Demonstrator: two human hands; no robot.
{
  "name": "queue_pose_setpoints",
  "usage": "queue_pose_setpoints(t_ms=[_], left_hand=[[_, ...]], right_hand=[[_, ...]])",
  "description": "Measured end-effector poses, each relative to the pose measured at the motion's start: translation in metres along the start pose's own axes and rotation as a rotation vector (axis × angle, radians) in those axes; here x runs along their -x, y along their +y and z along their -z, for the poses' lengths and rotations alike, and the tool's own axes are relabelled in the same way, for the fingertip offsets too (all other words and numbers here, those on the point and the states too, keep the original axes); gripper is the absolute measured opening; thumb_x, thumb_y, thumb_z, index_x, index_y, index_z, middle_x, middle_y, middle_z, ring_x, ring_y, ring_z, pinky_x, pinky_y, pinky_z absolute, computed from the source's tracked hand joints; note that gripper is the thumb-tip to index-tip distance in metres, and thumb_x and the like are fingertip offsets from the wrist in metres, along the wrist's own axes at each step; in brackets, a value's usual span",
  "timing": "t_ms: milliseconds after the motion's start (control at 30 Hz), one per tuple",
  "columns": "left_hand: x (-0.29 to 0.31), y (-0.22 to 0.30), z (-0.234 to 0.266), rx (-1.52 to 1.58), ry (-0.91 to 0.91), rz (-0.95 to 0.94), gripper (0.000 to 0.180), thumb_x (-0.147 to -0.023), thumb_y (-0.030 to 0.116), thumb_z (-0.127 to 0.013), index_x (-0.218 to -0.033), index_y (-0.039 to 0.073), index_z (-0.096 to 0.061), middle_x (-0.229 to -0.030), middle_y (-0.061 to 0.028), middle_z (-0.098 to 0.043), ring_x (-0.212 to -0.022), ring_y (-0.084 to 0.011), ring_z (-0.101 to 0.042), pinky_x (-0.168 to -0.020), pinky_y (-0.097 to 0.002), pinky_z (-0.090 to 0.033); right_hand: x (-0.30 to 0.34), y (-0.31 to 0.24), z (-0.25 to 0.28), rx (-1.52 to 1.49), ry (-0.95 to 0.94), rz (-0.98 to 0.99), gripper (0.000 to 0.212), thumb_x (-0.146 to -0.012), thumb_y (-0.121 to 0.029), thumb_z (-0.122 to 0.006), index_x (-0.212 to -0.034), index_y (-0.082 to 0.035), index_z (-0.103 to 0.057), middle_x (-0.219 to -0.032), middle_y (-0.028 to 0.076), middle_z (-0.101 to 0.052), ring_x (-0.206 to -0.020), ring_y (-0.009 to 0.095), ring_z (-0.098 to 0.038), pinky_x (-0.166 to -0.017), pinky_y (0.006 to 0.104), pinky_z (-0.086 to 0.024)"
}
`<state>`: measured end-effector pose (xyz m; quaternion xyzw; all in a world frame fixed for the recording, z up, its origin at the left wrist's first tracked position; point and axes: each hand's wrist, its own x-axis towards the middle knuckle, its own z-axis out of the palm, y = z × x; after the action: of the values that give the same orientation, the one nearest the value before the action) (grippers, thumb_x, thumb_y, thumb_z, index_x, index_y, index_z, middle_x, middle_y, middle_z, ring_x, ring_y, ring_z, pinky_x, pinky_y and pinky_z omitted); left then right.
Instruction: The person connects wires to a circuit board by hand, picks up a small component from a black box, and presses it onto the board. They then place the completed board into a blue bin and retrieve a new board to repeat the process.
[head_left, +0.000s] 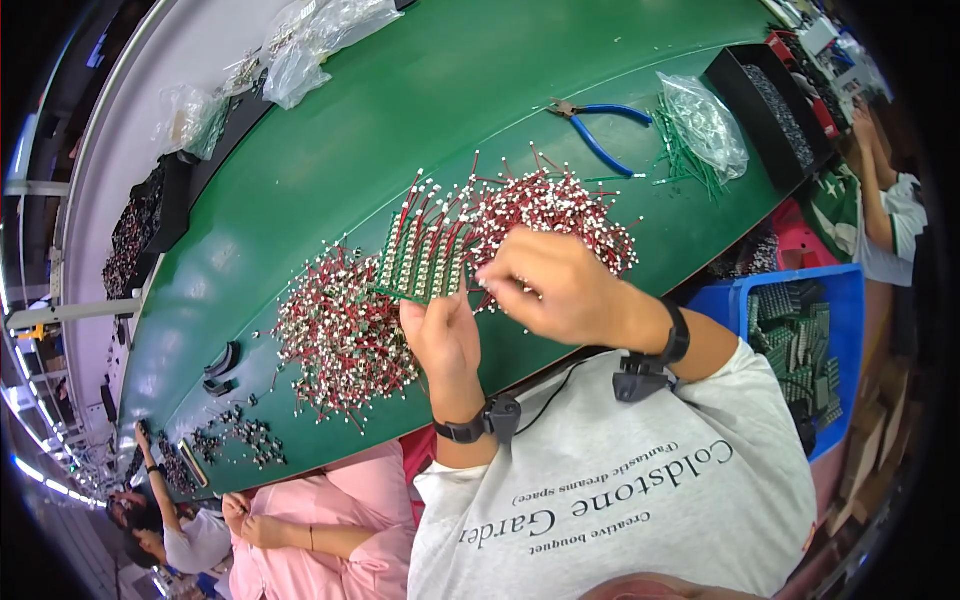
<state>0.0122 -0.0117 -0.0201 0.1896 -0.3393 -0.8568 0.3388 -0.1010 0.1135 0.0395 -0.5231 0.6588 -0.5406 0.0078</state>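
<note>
My left hand [443, 332] grips the lower edge of a green circuit board panel [425, 258] set with rows of small pale parts. Short red wires with white plugs stick out along the panel's far side. Just to the right, my right hand [560, 285] is closed in a pinch by the panel's lower right corner; whatever is between its fingertips is too small to make out. A heap of red wires with white plugs [560, 205] lies beyond the right hand. Another heap of red-wired pieces [345, 335] spreads out left of my left hand.
Blue-handled cutters [605, 140] lie on the green table [400, 110], near green strips [690, 150] under a clear plastic bag [705, 125]. A black bin [770, 115] stands far right. At my right is a blue crate [850, 340] of boards. A person in pink [320, 510] sits at left.
</note>
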Motion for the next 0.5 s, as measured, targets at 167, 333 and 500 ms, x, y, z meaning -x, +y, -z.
queue_pose_setpoints(t_ms=[167, 333, 500], left_hand=[[0.004, 0.001, 0.003, -0.001, -0.077, 0.030, 0.048, -0.074, -0.015, -0.043, -0.120, -0.003, -0.050, -0.108, -0.0108, -0.061, -0.096, -0.0180, -0.060, -0.091, -0.0355, -0.048], [0.012, 0.006, -0.016, -0.018, -0.062, -0.023, 0.049, -0.072, -0.016, -0.042, -0.119, -0.004, -0.052, -0.108, -0.0108, -0.061, -0.095, -0.0176, -0.061, -0.086, -0.0301, -0.049], [0.014, 0.000, -0.008, -0.070, -0.104, -0.074, 0.050, -0.072, -0.018, -0.041, -0.118, -0.005, -0.053, -0.111, -0.0103, -0.061, -0.098, -0.0167, -0.060, -0.087, -0.0282, -0.048]], right_hand=[[0.006, -0.004, -0.025, 0.068, -0.042, 0.006, 0.008, -0.080, -0.002, -0.067, -0.084, 0.001, -0.060, -0.076, 0.012, -0.057, -0.065, 0.028, -0.059, -0.056, 0.0365, -0.048], [0.000, 0.011, -0.034, 0.080, -0.055, -0.002, 0.007, -0.080, -0.003, -0.064, -0.083, 0.001, -0.060, -0.075, 0.014, -0.056, -0.066, 0.032, -0.060, -0.058, 0.0395, -0.049], [-0.001, 0.015, -0.038, 0.082, -0.108, -0.047, 0.007, -0.080, -0.004, -0.063, -0.082, 0.001, -0.059, -0.075, 0.013, -0.056, -0.067, 0.032, -0.060, -0.059, 0.0399, -0.050]])
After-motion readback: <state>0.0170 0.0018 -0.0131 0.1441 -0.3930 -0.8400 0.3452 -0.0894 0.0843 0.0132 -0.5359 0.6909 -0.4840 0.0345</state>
